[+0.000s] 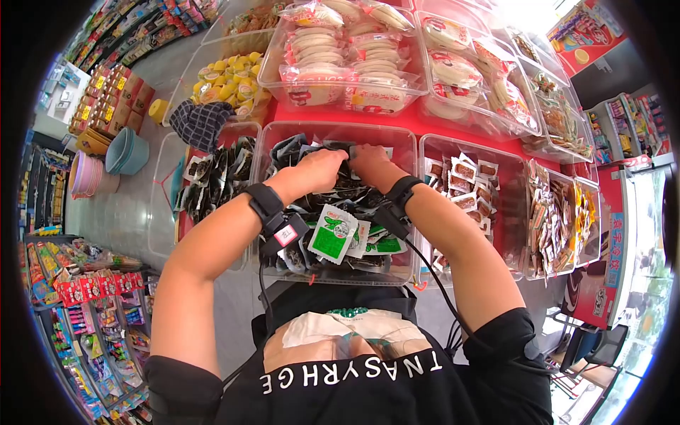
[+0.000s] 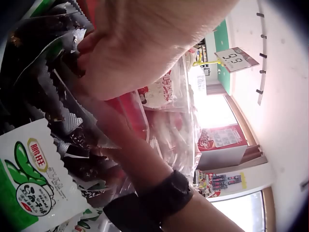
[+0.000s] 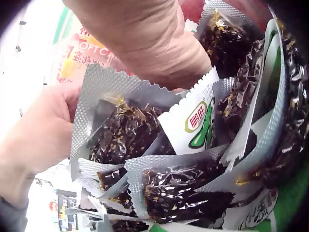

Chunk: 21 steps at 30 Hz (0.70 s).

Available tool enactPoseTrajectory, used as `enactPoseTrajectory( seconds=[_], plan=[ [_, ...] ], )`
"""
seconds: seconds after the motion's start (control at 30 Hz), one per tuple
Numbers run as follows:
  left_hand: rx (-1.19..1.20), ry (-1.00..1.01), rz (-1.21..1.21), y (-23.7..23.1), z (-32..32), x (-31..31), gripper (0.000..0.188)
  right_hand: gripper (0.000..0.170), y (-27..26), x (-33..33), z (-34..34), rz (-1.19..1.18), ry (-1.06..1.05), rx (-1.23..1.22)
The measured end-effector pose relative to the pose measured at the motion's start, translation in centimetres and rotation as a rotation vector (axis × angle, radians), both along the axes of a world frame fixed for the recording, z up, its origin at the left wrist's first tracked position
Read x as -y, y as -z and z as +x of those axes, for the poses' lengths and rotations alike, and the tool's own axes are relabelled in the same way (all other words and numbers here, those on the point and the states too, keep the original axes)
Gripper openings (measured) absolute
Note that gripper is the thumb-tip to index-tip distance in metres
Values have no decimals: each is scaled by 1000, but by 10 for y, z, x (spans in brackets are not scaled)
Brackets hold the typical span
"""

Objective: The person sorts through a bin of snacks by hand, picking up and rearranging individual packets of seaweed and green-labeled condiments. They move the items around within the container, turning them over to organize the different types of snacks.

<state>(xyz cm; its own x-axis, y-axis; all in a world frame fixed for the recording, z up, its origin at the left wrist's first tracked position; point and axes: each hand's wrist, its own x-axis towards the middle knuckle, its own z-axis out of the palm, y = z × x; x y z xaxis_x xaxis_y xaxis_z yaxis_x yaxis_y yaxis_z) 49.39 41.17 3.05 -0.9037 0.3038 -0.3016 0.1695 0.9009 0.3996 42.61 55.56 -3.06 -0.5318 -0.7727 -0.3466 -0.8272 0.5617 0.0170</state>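
Note:
In the head view, both hands reach into a clear plastic bin (image 1: 340, 281) heaped with dark vacuum-sealed snack packets. My left hand (image 1: 319, 172) has its fingers curled at the far part of the heap. The right wrist view shows this hand meeting the edge of a raised snack packet (image 3: 120, 130). Close beside it, my right hand (image 1: 375, 168) bends down among the packets. Its fingertips are hidden behind a white-and-green packet corner (image 3: 195, 116), so I cannot tell what they hold. Another white-and-green packet (image 1: 333, 232) lies face up nearer the body.
A bin of dark packets (image 1: 219, 170) adjoins on the left, with a dark checked cloth (image 1: 202, 125) behind it. To the right stands a bin of small brown snacks (image 1: 464, 180). Bagged flat breads (image 1: 347, 60) fill a raised bin behind. Cables (image 1: 443, 290) trail from the wrist cameras.

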Motion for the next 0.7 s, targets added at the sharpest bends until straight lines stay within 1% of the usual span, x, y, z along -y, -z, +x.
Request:
enactPoseTrajectory(
  seconds=[0.03,0.07,0.13,0.17,0.27,0.37,0.4,0.47,0.5,0.57,0.6,0.67,0.7],
  plan=[
    [-29,34,-25,0,-4,0,47,26,5,3,0,10,29,-12],
    [-34,14,-82,0,-7,1,47,25,9,4,0,19,58,-22],
    [-38,-24,-193,-10,-11,1,47,23,0,4,2,-33,105,-84],
    [-11,-15,-197,-10,-14,4,49,23,-5,3,1,-57,126,-116],
    [65,-16,-179,-1,-19,19,53,17,-35,-9,-14,-232,279,137],
    [41,5,-255,12,-18,25,53,14,-28,-28,-17,-518,316,199],
    [-73,61,-275,13,-15,23,39,13,-26,-34,-19,-534,329,208],
    [-62,153,-380,13,-21,17,27,12,-20,-42,-19,-570,353,233],
    [-55,196,-433,11,-24,14,21,12,-25,-40,-15,-445,327,125],
    [-162,67,-358,14,-30,4,14,13,-41,-34,-4,-201,278,-92],
    [-216,9,-320,13,-33,-1,11,13,-44,-29,-4,-131,263,-92],
    [-165,18,-302,12,-38,-11,9,15,-47,-25,-2,16,236,-89],
    [-140,17,-292,11,-38,-14,8,15,-40,-25,-3,14,245,-121]
  ],
)
